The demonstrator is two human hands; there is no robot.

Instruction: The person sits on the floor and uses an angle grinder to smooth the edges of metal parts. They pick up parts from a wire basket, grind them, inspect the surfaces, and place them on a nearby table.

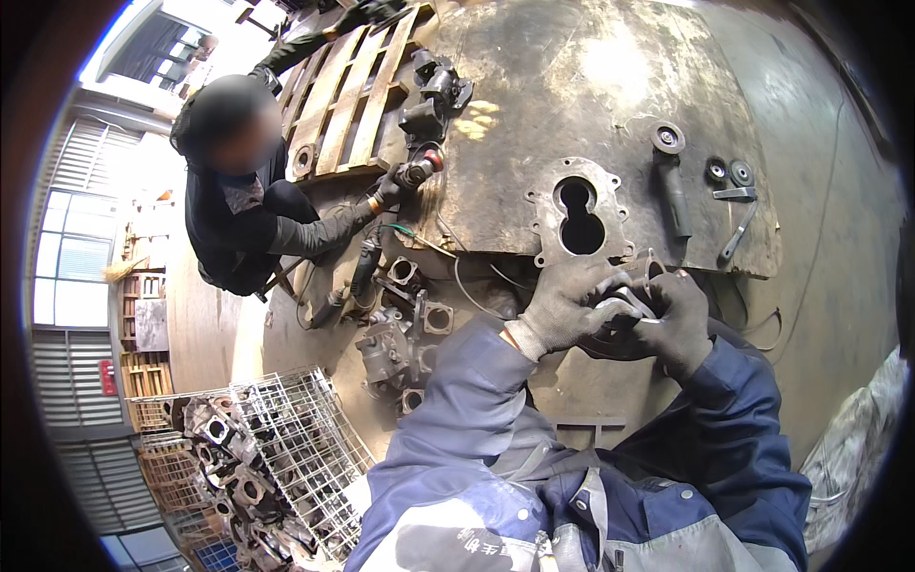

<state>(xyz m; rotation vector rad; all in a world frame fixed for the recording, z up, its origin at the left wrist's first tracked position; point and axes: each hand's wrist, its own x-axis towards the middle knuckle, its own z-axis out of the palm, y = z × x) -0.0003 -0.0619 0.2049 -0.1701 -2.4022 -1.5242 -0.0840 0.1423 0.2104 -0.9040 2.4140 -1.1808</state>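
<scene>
Left hand [564, 313] and right hand [679, 319], gloved, both closed around a thin metal ring [637, 307], held close over the counter [534, 124]. Beyond lies a cast housing plate [579, 212], flat, bore upward. Farther: angle grinder [672, 176]; a co-worker's hand [393, 188] grips another tool.
</scene>
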